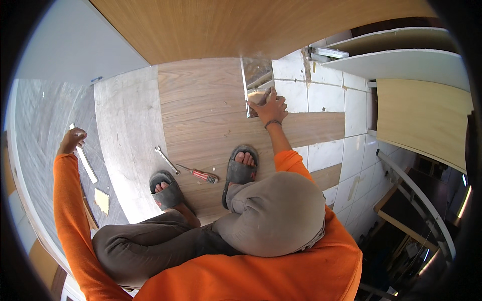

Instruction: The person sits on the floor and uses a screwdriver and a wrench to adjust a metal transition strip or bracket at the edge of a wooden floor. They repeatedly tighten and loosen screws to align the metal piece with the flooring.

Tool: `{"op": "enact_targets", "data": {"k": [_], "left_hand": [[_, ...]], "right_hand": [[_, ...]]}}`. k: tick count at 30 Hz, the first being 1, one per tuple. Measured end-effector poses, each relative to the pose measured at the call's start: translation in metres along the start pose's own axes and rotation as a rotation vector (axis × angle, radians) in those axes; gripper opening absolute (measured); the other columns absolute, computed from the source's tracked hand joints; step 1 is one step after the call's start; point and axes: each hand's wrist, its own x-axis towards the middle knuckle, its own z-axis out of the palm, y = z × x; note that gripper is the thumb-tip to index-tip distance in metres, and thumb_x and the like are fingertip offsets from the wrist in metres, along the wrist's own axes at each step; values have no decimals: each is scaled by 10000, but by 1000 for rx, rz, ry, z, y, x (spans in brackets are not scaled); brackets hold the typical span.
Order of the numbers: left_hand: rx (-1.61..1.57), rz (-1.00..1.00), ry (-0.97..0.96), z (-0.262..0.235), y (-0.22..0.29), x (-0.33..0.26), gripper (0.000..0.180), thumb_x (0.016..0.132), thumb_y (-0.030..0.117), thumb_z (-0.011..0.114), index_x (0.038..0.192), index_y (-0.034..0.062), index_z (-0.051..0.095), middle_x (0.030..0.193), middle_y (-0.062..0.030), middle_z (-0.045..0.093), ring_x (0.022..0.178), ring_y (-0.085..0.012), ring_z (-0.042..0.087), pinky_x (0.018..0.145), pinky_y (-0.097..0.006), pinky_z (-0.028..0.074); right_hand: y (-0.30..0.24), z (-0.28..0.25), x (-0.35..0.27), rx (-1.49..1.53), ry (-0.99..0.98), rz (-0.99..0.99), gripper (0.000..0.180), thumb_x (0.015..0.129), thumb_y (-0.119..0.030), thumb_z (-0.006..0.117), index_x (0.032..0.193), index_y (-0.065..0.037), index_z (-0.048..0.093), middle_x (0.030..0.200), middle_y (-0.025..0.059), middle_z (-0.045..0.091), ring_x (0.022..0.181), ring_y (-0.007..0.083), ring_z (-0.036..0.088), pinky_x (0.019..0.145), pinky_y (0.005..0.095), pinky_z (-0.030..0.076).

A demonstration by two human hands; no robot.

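At the far left, my left hand (73,141) is closed around the upper part of a narrow white strip (88,164), which slants down over the grey surface. My right hand (271,109) reaches forward and grips the near end of a narrow, shiny, mirror-like panel (257,70). Its thumb lies at the panel's left edge and a finger at the right one. The panel's far end meets the large wooden board. Between my sandalled feet and the left side lie a metal wrench (166,160) and a screwdriver (201,174) with a red and black handle.
A tall wood-grain board (261,25) stands ahead, beside a white panel (75,45). Cabinet parts with a pale wooden panel (422,120) stand at right. A small cream scrap (102,200) lies at left. White tiles (326,95) adjoin the wood-look planks.
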Motion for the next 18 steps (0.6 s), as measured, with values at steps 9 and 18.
{"op": "enact_targets", "data": {"k": [9,18], "left_hand": [[13,-10,6,-1,10,-8,326,899,323,656,1111,76,644,823,-106,681,711,-196,661,555,-347,490],[-10,30,2,2,3,1,324,904,323,650,1120,81,644,816,-99,675,700,-203,648,563,-362,478]], "right_hand": [[4,-5,7,56,-52,31,1133,583,-644,810,1489,-236,266,1285,210,451,1177,413,488,954,560,392],[12,2,14,76,-59,-49,1168,567,-644,830,1487,-194,270,1263,236,473,1168,401,532,951,489,460]]}}
